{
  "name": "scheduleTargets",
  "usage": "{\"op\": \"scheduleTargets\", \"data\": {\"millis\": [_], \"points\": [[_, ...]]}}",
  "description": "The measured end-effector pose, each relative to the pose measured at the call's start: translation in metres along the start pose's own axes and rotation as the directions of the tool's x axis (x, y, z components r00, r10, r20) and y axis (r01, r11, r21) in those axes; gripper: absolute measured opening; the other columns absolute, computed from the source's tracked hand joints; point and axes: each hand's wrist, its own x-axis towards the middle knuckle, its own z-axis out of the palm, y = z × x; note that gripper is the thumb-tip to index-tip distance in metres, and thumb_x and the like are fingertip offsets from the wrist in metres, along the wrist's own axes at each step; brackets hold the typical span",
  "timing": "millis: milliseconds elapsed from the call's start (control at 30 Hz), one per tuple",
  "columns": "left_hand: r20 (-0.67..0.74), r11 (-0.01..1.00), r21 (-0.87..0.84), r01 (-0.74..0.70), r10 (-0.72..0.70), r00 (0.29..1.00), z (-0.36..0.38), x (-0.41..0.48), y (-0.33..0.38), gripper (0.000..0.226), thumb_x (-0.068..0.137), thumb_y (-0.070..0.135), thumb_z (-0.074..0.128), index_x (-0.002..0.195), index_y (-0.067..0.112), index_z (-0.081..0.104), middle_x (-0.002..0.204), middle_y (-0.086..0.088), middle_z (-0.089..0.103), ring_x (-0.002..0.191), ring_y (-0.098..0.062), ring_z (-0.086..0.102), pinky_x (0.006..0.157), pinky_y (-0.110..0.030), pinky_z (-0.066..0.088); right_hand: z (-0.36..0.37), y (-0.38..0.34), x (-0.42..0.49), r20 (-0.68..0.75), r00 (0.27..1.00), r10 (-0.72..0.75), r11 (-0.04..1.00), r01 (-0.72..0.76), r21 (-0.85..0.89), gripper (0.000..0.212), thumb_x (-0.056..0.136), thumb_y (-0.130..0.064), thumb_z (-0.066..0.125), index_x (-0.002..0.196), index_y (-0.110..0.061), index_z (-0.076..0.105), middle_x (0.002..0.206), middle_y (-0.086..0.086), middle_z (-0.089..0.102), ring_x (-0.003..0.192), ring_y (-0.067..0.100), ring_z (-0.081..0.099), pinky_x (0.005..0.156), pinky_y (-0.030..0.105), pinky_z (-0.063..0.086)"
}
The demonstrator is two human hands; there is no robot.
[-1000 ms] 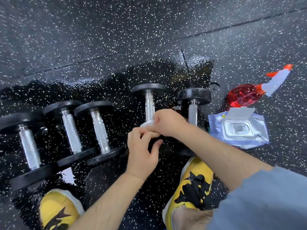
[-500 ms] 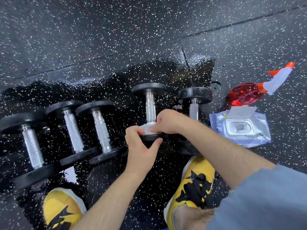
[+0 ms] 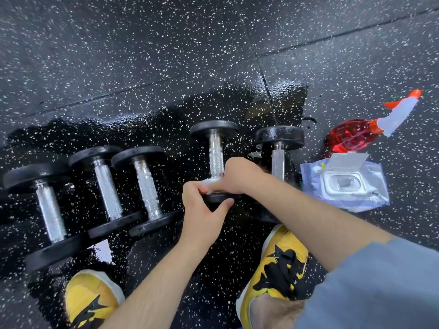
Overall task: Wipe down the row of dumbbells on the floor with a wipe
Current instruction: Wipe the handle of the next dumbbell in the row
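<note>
The left hand gripped the near head of the fourth dumbbell, likely to stop it rolling on the wet floor. The right hand pinched the wipe against the handle's base. The pack lay open within reach.

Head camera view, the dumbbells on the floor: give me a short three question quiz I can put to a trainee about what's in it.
1. Multiple choice: how many dumbbells lie in the row? A three, B five, C seven.
2. True or false: the lid of the wipe pack is closed.
3. Fill in: counting from the left of the picture, the left hand and right hand hold the wipe against the ___ dumbbell.
Key: 1 B. 2 false, the lid stands open. 3 fourth.
</note>
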Motion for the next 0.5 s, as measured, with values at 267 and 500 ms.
{"op": "scheduleTargets", "data": {"millis": [267, 500], "points": [[-0.012, 1.000, -0.004, 0.004, -0.004, 1.000, -0.006, -0.001, -0.001, 0.054, 0.076, 0.023, 0.086, 0.093, 0.032, 0.036, 0.101, 0.003, 0.045, 0.094, -0.012, 0.047, 0.079, -0.011, 0.036, 0.001, -0.006, 0.005, -0.134, 0.989, 0.058, 0.997, -0.049, 0.064, 0.059, 0.091, -0.067, 0.051, 0.067, -0.013, 0.045, 0.067, 0.001, 0.051, 0.063, 0.021, 0.053, 0.048, 0.029, 0.032], [0.005, 1.000, -0.015, 0.020, -0.019, 1.000, -0.008, 0.000, 0.002, 0.054, 0.075, 0.020, 0.087, 0.093, 0.030, 0.037, 0.101, 0.003, 0.048, 0.093, -0.010, 0.049, 0.079, -0.011, 0.037, 0.006, 0.001, -0.005, -0.053, 0.998, 0.029, 0.998, -0.026, 0.056, 0.057, 0.083, -0.064, 0.064, 0.065, -0.013, 0.046, 0.063, 0.000, 0.050, 0.054, 0.015, 0.047, 0.047, 0.030, 0.031]]}}
